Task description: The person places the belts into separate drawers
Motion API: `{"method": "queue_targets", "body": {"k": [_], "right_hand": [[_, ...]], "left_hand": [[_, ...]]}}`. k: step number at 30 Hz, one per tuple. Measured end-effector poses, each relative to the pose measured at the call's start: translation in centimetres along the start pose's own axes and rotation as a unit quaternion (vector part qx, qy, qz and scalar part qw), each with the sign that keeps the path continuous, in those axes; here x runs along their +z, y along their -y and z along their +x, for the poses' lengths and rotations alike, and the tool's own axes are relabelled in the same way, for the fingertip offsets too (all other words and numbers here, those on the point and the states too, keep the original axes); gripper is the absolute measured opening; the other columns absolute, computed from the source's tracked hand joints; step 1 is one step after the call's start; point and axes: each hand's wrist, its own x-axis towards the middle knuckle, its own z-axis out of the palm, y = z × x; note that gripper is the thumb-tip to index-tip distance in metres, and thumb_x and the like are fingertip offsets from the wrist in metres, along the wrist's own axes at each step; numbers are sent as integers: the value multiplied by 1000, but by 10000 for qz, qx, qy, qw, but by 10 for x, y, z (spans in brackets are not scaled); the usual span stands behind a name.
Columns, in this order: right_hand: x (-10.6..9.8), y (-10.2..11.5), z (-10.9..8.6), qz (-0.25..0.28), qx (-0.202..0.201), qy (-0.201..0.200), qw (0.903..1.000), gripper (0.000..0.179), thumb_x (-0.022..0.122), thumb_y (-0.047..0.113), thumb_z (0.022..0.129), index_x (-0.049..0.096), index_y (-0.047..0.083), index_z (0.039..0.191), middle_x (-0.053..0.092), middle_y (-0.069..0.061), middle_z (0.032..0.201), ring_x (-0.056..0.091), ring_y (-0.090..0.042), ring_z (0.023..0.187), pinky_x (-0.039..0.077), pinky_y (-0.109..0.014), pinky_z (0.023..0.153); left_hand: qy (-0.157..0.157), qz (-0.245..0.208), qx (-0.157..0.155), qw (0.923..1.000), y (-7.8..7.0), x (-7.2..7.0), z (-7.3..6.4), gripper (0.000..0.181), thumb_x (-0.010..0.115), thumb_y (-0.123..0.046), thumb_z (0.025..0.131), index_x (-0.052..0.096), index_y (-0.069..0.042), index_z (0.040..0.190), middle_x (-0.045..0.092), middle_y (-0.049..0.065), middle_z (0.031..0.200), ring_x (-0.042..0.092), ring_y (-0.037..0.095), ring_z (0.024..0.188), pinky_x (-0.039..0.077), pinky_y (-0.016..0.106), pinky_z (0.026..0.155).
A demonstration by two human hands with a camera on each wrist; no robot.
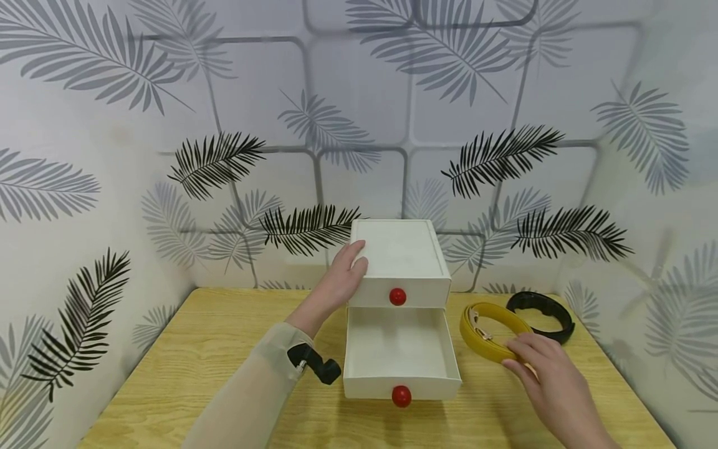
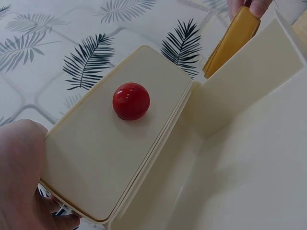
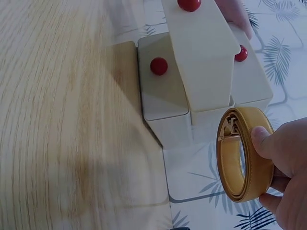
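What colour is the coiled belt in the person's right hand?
The coiled belt is mustard yellow; the right wrist view shows it best.

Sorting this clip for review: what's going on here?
A person's right hand holds a coiled yellow belt beside a white drawer unit. The left hand rests against the unit's left side, near the top. The middle drawer is pulled open, the yellow belt outside it. A coiled black belt lies on the table.

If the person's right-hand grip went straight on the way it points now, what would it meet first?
Beyond the coiled yellow belt it holds, the right-hand grip would probably meet the right side of the white, boxy drawer unit first, though depth and height are hard to judge.
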Motion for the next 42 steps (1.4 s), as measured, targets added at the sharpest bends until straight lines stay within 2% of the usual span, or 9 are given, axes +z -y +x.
{"method": "queue_targets", "body": {"k": [6, 13, 21, 33, 42], "right_hand": [[-7, 6, 0, 60, -66, -9, 10000, 30, 90, 6, 88, 82, 6, 117, 74, -14, 121, 63, -40, 119, 55, -64, 95], [-15, 16, -1, 26, -219, -113, 9997, 31, 92, 7, 86, 83, 9, 115, 75, -7, 120, 63, -35, 120, 54, -60, 94], [-24, 29, 3, 2, -42, 130, 9999, 31, 91, 11, 89, 83, 9, 118, 75, -6, 122, 65, -34, 118, 58, -63, 95], [-31, 44, 5, -31, -316, 56, 9995, 33, 94, 12, 85, 84, 15, 117, 74, -1, 125, 65, -28, 120, 58, -58, 96], [-34, 55, 10, 76, -414, 181, 9989, 34, 93, 12, 86, 83, 16, 118, 74, -2, 128, 65, -28, 123, 59, -59, 98]], "left_hand": [[-28, -27, -12, 10000, 0, 0, 0, 67, 36, -34, 112, 34, -8, 174, 18, 19, 182, 13, 36, 169, 15, 56, 135], [-16, -100, -35, 9999, -1, 0, -1, 67, 36, -34, 112, 34, -9, 174, 18, 19, 182, 12, 36, 169, 15, 57, 135], [-27, -66, 5, 10000, -1, 0, -1, 67, 36, -34, 111, 34, -8, 173, 18, 20, 182, 13, 36, 169, 15, 56, 135], [-6, -121, -48, 9999, -3, 0, -3, 68, 36, -35, 111, 33, -9, 174, 16, 19, 183, 12, 36, 169, 14, 57, 135], [6, -136, -29, 9999, -2, 0, -2, 67, 36, -35, 112, 33, -9, 174, 17, 18, 182, 13, 37, 169, 15, 58, 134]]}}
